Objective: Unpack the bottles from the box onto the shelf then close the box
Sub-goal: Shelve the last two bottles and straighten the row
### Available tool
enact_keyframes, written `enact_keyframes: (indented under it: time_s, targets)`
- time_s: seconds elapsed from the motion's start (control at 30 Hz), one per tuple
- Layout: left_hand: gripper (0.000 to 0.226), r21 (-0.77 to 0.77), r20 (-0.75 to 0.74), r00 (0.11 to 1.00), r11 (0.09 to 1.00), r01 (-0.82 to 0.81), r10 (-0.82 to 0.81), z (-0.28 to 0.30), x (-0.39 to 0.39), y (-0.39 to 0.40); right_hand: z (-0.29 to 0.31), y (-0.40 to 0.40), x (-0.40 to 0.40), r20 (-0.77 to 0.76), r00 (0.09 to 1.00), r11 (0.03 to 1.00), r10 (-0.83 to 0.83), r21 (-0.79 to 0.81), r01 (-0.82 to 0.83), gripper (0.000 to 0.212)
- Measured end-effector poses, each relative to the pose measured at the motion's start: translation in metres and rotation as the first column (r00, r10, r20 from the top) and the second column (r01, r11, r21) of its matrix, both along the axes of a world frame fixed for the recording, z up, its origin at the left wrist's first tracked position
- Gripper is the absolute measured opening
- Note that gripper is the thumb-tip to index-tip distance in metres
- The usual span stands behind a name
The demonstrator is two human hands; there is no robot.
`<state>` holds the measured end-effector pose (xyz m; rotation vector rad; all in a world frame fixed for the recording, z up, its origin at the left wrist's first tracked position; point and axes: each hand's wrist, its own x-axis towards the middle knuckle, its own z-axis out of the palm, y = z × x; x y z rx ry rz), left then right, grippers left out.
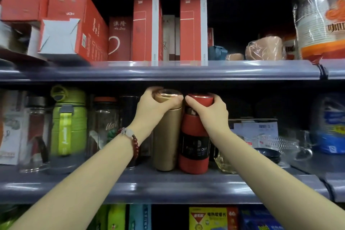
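The gold bottle (168, 132) and the red bottle (195, 136) stood upright and touching side by side on the middle shelf (168, 190), near its front lip; the gold one lay at nine o'clock of the red one. The left hand (151, 110) was wrapped closed around the gold bottle's cap; the right hand (211, 112) was closed around the red bottle's cap, fingers curled over the far side. Both bases appeared to rest on the shelf, though contact could not be confirmed at the front edge. At nine o'clock of the pair stood a clear glass bottle (105, 129) and, further out, a green bottle (68, 123); at three o'clock sat glassware (276, 145), close to the red bottle. At twelve o'clock, on the shelf above, stood red cartons (145, 30). The box to be closed was out of view.

To finish the placing well, the person would likely need to press both bottles flat, nudge them back from the lip while keeping them vertical, and release straight upward; the low overhead shelf edge left little room, so the hands should withdraw toward six o'clock without brushing the caps or the glassware.
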<state>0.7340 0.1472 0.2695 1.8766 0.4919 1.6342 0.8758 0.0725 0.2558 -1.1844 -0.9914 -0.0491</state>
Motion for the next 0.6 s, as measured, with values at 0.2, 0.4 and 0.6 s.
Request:
enact_keyframes:
  time_s: [0.2,0.4,0.6]
  targets:
    - [0.074,-0.122,-0.127,0.987,0.989,0.084,-0.099,-0.004,0.007,0.017,0.004,0.022,0.015,-0.007,0.991,0.976,0.132,-0.176,-0.131,0.082]
    - [0.099,-0.225,-0.176,0.979,0.972,0.062,-0.104,-0.022,0.008,0.038,-0.007,0.019,0.027,0.102,0.981,0.964,0.164,-0.226,-0.137,0.083]
    - [0.045,-0.309,-0.082,0.971,0.932,0.191,-0.226,-0.03,0.001,0.039,-0.021,0.01,0.018,0.114,0.985,0.976,0.13,-0.188,-0.107,0.08]
